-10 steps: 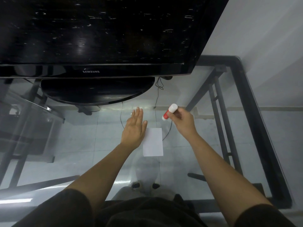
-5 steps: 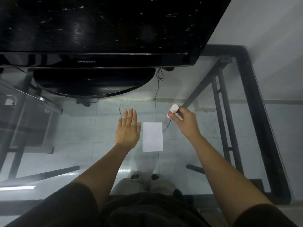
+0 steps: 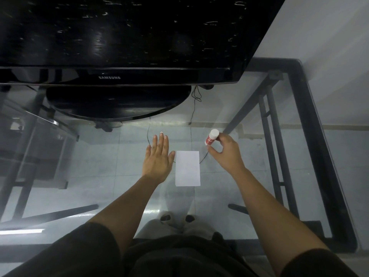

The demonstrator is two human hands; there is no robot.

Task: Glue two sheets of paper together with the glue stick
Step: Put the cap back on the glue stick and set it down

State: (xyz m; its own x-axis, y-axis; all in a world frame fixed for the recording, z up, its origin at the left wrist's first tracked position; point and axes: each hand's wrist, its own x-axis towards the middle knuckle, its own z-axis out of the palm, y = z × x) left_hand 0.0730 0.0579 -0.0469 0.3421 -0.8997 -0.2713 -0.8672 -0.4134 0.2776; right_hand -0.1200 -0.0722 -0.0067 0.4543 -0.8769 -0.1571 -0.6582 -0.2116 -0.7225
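A white rectangle of paper (image 3: 187,168) lies flat on the glass table between my hands; whether it is one sheet or two stacked I cannot tell. My left hand (image 3: 158,156) rests flat just left of the paper, fingers extended and together, its thumb close to the paper's left edge. My right hand (image 3: 225,150) is to the right of the paper's far corner and holds a red glue stick (image 3: 211,137) with a white cap, tilted up and away from the paper.
A large black Samsung television (image 3: 111,47) on an oval stand (image 3: 119,102) fills the far side of the glass table (image 3: 99,176). The table's black frame (image 3: 311,124) runs along the right. Thin cables (image 3: 194,96) hang beyond the paper.
My left hand has slid left off the paper and flattened on the glass beside it. My right hand has kept hold of the glue stick, shifting slightly right.
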